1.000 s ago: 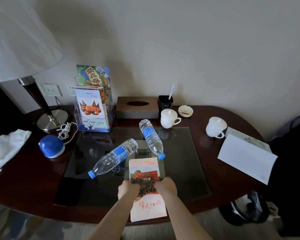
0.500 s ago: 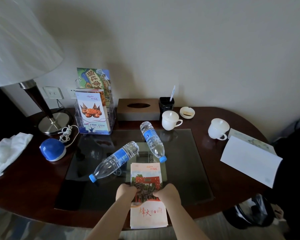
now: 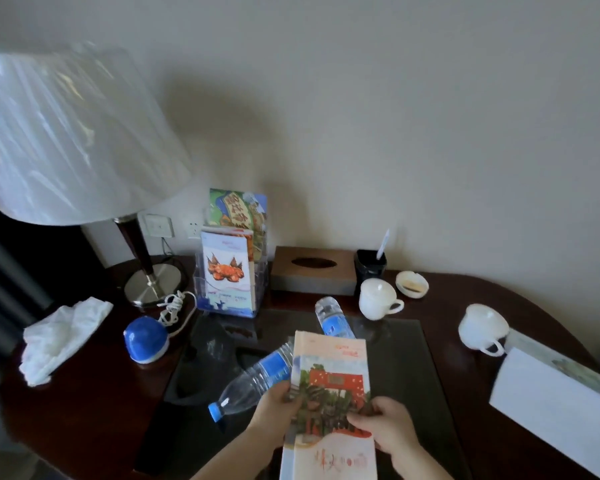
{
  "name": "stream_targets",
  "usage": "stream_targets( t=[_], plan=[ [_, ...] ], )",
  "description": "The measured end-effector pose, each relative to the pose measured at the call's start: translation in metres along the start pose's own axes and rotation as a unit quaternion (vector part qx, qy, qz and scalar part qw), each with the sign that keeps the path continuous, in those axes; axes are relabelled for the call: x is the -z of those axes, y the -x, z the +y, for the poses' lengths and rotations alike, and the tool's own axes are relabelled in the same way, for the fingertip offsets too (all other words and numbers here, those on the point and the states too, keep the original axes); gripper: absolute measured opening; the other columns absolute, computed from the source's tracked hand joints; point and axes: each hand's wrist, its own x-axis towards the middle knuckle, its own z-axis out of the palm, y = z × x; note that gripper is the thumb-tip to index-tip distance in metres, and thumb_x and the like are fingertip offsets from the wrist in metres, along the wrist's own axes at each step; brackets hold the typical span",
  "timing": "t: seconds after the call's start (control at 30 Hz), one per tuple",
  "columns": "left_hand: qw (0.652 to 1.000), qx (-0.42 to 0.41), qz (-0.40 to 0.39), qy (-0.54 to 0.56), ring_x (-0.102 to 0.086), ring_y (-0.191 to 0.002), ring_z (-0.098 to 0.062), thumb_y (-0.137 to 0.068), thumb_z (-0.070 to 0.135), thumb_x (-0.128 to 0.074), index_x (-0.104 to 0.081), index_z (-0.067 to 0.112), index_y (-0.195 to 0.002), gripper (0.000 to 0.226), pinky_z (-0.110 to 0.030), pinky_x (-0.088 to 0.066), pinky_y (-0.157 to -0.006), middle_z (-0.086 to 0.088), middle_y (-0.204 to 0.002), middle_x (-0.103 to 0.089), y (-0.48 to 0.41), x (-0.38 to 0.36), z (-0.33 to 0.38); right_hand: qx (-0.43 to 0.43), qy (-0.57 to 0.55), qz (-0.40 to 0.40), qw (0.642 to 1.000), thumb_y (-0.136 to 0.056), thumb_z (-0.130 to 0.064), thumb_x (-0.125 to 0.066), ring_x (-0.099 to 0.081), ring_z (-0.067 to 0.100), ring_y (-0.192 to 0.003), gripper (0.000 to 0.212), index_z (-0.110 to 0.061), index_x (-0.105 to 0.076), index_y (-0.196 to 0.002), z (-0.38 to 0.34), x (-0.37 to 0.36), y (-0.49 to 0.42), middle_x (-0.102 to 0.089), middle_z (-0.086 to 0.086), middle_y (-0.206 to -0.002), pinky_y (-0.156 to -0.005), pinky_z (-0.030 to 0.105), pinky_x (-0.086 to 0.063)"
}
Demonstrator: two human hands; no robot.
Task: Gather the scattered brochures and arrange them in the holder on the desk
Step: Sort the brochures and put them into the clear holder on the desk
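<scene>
A tall brochure (image 3: 329, 368) with a red building picture is lifted off the desk, tilted toward me. My left hand (image 3: 274, 407) grips its left edge and my right hand (image 3: 385, 424) grips its right edge. The clear acrylic holder (image 3: 262, 271) stands at the back of the desk. It carries a crab-picture brochure (image 3: 226, 271) in front and a green and blue brochure (image 3: 238, 211) behind. A white folded leaflet (image 3: 548, 407) lies at the right edge of the desk.
Two water bottles lie on the glass pad, one (image 3: 253, 382) by my left hand, one (image 3: 333, 320) behind the brochure. Behind stand a tissue box (image 3: 312, 275), black cup (image 3: 369, 271), two white cups (image 3: 378, 299) (image 3: 482, 329), an ashtray (image 3: 411, 284). Lamp (image 3: 66, 140), blue device (image 3: 146, 337), white cloth (image 3: 59, 337) on left.
Both hands have lifted the red-building brochure off the glass pad and raised it toward me. The view has shifted right and down, closer to the desk.
</scene>
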Motion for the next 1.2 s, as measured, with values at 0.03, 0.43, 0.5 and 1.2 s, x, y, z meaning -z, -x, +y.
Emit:
stream_targets(
  t=[0.03,0.43,0.5,1.2],
  plan=[
    [0.999,-0.031,0.010,-0.030,-0.070,-0.093,-0.032,-0.090,-0.002,-0.056,-0.065,0.001,-0.097,0.012,-0.045,-0.056,-0.088,-0.016,-0.099,-0.071,-0.001,-0.001,0.016,0.024,-0.006,0.008,1.000,-0.071,-0.011,-0.082,-0.074,0.019,-0.074,0.014,-0.008,-0.070,-0.079,-0.014,0.005,-0.001,-0.076,0.005,-0.077,-0.077,0.041,-0.060],
    [0.972,-0.214,0.086,-0.039,-0.067,-0.087,-0.027,-0.091,-0.009,-0.050,-0.064,0.011,-0.092,0.024,-0.039,-0.056,-0.081,-0.011,-0.092,-0.071,-0.015,0.099,0.162,0.198,0.023,-0.051,0.979,-0.086,-0.017,-0.070,-0.058,0.006,-0.047,0.008,-0.014,-0.073,-0.079,-0.196,-0.012,-0.031,-0.070,-0.003,-0.059,-0.043,0.019,-0.041],
    [0.973,-0.214,0.089,-0.003,-0.070,-0.070,-0.015,-0.090,-0.012,-0.049,-0.064,0.012,-0.084,0.029,-0.024,-0.058,-0.063,0.002,-0.072,-0.073,-0.021,0.115,0.163,0.243,0.041,-0.033,0.969,-0.089,-0.011,-0.065,-0.053,0.009,-0.041,0.013,-0.012,-0.068,-0.077,-0.223,-0.017,-0.041,-0.066,0.001,-0.056,-0.044,0.023,-0.044],
    [0.960,-0.250,0.091,-0.083,-0.065,-0.072,0.010,-0.077,-0.019,-0.063,-0.069,0.018,-0.088,0.039,0.001,-0.045,-0.066,-0.004,-0.086,-0.072,-0.076,0.243,0.116,0.417,0.051,0.203,0.885,-0.091,-0.010,-0.061,-0.069,0.024,-0.079,0.010,-0.005,-0.058,-0.083,-0.391,-0.122,-0.150,-0.066,0.004,-0.086,-0.068,0.046,-0.059]
  ],
)
